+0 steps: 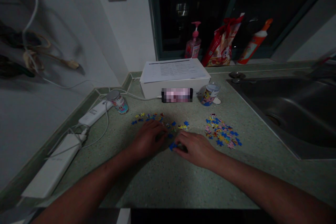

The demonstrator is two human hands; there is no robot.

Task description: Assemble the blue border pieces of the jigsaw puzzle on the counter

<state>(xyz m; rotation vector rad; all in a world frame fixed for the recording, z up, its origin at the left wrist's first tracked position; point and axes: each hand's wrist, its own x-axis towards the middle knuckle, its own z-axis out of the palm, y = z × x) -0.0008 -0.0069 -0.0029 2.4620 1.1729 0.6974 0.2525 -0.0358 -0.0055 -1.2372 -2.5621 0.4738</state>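
Note:
My right hand (pixel 195 147) rests low over the counter, thumb and index finger pinched on a blue jigsaw puzzle piece (pixel 172 146). To its left, my left hand (pixel 150 138) is curled, thumb and forefinger drawn together; whatever may lie between the tips is too dark to make out. Another blue piece (pixel 170 135) lies between the two hands. Beyond them, a loose band of puzzle pieces (pixel 151 116) spreads on the counter, partly hidden by my left hand. A bigger pile of mixed-colour pieces (pixel 222 131) lies right of my right hand.
A phone (pixel 177 95) leans on a white box (pixel 151 89) with printed paper on top. Puzzle jars stand on either side: a lidded jar (pixel 118 102) and an open jar (pixel 209 95). Power strips (pixel 56 164) with cables line the left; a steel sink (pixel 294 112) is at right.

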